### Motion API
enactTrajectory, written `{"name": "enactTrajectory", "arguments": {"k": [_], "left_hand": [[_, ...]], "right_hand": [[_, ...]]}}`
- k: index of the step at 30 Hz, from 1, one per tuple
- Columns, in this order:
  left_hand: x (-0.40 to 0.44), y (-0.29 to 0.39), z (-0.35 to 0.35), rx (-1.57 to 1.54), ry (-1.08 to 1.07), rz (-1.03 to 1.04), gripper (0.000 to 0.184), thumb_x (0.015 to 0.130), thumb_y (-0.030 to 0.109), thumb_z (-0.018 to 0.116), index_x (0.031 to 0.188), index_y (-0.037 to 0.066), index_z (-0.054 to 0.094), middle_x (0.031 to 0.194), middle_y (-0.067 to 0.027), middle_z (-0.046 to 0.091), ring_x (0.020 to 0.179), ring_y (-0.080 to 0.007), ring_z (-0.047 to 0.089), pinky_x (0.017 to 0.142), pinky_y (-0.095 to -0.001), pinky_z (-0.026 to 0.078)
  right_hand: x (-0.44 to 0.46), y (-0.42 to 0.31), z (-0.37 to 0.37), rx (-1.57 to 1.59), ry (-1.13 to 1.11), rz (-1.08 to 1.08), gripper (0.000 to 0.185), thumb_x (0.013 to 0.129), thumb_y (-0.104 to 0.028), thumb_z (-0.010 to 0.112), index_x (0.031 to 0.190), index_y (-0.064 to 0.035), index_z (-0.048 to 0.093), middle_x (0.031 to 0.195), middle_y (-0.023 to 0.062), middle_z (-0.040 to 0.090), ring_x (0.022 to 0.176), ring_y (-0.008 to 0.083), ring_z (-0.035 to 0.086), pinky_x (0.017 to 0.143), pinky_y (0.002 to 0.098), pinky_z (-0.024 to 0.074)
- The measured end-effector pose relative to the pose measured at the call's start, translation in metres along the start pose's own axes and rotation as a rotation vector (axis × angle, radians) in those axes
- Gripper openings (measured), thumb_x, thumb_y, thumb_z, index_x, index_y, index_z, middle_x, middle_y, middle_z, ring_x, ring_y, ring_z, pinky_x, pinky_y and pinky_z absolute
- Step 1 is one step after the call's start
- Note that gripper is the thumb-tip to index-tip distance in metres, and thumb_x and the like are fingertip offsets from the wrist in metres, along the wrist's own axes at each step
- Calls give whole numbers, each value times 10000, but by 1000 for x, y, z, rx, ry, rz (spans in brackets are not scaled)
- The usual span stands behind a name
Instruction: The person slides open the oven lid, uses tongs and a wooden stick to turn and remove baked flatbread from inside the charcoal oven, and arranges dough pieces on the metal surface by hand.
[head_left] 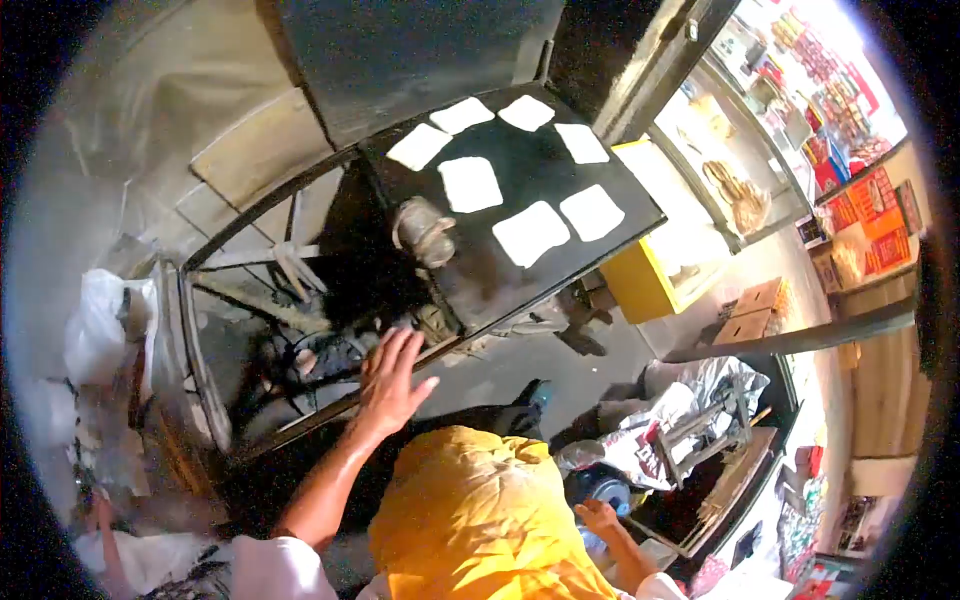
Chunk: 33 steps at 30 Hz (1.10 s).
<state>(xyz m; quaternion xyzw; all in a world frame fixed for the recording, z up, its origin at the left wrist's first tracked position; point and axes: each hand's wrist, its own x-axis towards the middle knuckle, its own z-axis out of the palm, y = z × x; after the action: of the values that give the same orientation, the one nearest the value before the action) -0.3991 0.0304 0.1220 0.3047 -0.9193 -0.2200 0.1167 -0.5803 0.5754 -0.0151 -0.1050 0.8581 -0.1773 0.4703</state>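
Observation:
My left hand (393, 385) is open with fingers spread, holding nothing, above the front edge of a black metal frame. Beyond it, several flat white pieces of dough (530, 234) lie apart on a dark griddle plate (510, 180). At the plate's left edge sits a greyish bundle, apparently wadded cloth (424, 231). Low on the right, my right hand (597, 517) has its fingers curled in, beside a blue round object (603, 489). Anything inside that hand is too small to make out.
Left of the plate is an open frame (300, 270) with dark, burnt-looking material inside. A yellow-sided glass case (640, 272) stands at right. Nearer are a crumpled white sack (690, 395) and a small stool (705, 437). Yellow cloth (480, 510) covers my front.

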Motion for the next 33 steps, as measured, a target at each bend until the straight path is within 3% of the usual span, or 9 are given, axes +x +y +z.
{"name": "enactTrajectory", "arguments": {"k": [3,6,7,9,15,19,23,25,33], "left_hand": [[87,51,47,-34,-40,65,761,901,404,719,1508,81,391,1560,-163,361,1453,-370,314,1158,-545,294],[177,93,92,31,-81,-1,774,915,436,693,1522,84,367,1578,-159,336,1466,-370,293,1162,-558,286],[204,101,105,37,-76,-21,776,919,445,684,1524,80,361,1579,-160,334,1467,-371,291,1166,-558,279],[249,118,128,34,-62,-99,779,926,459,670,1522,68,357,1575,-172,335,1471,-369,283,1175,-545,263],[247,150,156,191,-220,-115,980,800,589,749,1508,35,360,1547,-162,338,1473,-360,261,1196,-567,195],[201,143,169,285,-258,29,683,871,361,731,1433,69,474,1483,-141,431,1416,-343,359,1137,-579,304],[229,155,102,-68,-150,-149,200,927,110,608,1114,40,626,1068,-151,672,964,-345,666,882,-479,526],[259,127,86,-192,-200,-206,197,959,114,578,1138,39,615,1065,-188,668,861,-349,687,771,-446,561],[400,-47,93,-28,-72,-231,477,933,217,674,1352,31,542,1349,-203,544,1196,-384,591,1029,-465,476]], "right_hand": [[67,91,-25,-130,-36,17,484,902,-450,663,1191,-62,672,935,143,708,818,277,682,697,415,547],[178,265,-70,380,-20,-46,443,955,-378,582,1268,-64,586,1081,137,673,834,324,653,667,441,548],[190,266,-88,926,-35,334,487,955,-338,584,1344,-45,562,1094,142,697,830,310,682,657,429,554],[155,130,-172,1026,-40,194,338,949,-253,630,1194,-23,592,960,89,671,759,211,639,601,355,514],[185,37,-289,466,93,-39,373,933,-406,711,1025,-51,644,824,-12,612,677,111,594,551,284,465],[227,52,-270,697,-7,-21,280,961,-341,685,959,-62,658,782,-19,591,621,88,558,537,262,444],[233,40,-249,494,2,-406,242,972,-248,685,1025,-13,660,842,24,659,653,117,588,569,284,505],[221,20,-249,683,-47,-203,304,972,-301,690,1071,-16,656,861,50,674,674,130,610,546,289,513],[226,79,-218,1109,7,182,385,907,-371,750,1142,-82,648,959,70,718,717,139,668,572,316,573]]}}
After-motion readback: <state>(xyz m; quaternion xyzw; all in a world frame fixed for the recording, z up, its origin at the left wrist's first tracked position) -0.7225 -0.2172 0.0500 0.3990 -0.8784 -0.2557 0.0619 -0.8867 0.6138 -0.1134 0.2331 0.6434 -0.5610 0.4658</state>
